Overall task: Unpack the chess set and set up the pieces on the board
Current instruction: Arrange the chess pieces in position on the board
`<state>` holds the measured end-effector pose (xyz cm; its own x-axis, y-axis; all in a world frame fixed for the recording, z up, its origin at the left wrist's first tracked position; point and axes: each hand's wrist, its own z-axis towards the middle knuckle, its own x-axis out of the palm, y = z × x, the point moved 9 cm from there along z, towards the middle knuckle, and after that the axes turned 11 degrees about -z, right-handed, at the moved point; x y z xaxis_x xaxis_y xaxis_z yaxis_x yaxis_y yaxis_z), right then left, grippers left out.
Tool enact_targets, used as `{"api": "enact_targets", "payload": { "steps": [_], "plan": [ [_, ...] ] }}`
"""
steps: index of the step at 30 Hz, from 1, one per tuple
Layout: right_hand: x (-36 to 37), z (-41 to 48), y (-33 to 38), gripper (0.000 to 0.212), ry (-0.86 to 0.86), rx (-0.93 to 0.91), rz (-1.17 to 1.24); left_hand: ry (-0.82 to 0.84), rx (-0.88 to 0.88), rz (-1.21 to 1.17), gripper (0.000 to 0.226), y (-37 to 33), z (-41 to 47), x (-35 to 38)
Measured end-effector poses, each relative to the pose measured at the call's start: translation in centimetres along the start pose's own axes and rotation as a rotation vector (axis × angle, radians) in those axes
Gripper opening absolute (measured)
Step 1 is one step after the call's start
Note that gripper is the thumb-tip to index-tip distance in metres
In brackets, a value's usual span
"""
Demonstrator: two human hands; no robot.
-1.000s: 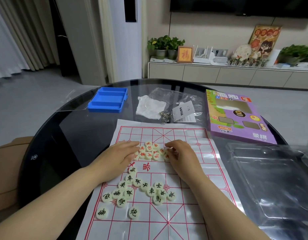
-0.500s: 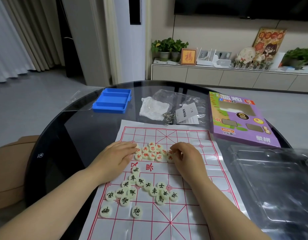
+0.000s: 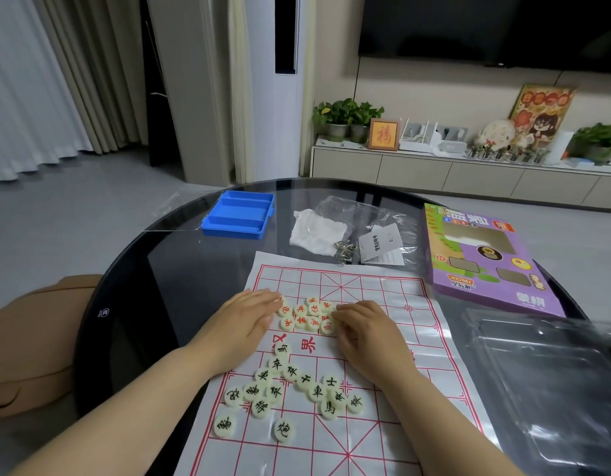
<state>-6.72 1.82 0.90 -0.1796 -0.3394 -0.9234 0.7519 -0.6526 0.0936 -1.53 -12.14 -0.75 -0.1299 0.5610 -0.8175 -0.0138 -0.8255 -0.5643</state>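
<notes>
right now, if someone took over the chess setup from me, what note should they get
Left grip: fingers straight, touching the left edge of the cluster of cream round pieces with red lettering.
Right grip: fingers curled against that cluster's right edge; whether it pinches one is unclear.
Cream round pieces with black lettering lie scattered on the near half of the white red-gridded board sheet.
Done: set unpacked, colours sorted into two groups.
Left: every piece needs placing on its starting point.
</notes>
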Motion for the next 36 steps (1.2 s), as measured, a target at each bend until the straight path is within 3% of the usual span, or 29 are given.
{"api": "enact_targets", "payload": {
  "steps": [4, 9, 13, 22, 29, 36],
  "plan": [
    [0.2, 0.0, 0.5, 0.036, 0.05, -0.039, -0.031, -0.101, -0.028, -0.031, 0.061, 1.0, -1.5, -1.3],
    [0.2, -0.1, 0.9, 0.033, 0.062, -0.086, -0.068, -0.238, -0.131, -0.123, 0.038, 3.0, -4.8, -3.2],
    [-0.1, 0.0, 1.0, 0.031, 0.042, -0.084, -0.067, -0.302, -0.265, -0.191, 0.037, 4.6, -6.1, -3.9],
    [-1.3, -0.2, -1.6, 0.021, -0.003, 0.124, 0.023, -0.236, -0.225, -0.054, 0.038, 3.9, -5.9, -3.3],
    [-2.7, -2.6, -4.6, 0.026, 0.184, 0.235, 0.033, -0.195, -0.15, -0.197, 0.033, 1.9, -6.7, -2.3],
    [-2.6, -6.8, 0.4, 0.033, 0.341, 0.134, 0.178, -0.135, -0.186, -0.307, 0.038, 0.2, -9.8, 0.0]
  ]
}}
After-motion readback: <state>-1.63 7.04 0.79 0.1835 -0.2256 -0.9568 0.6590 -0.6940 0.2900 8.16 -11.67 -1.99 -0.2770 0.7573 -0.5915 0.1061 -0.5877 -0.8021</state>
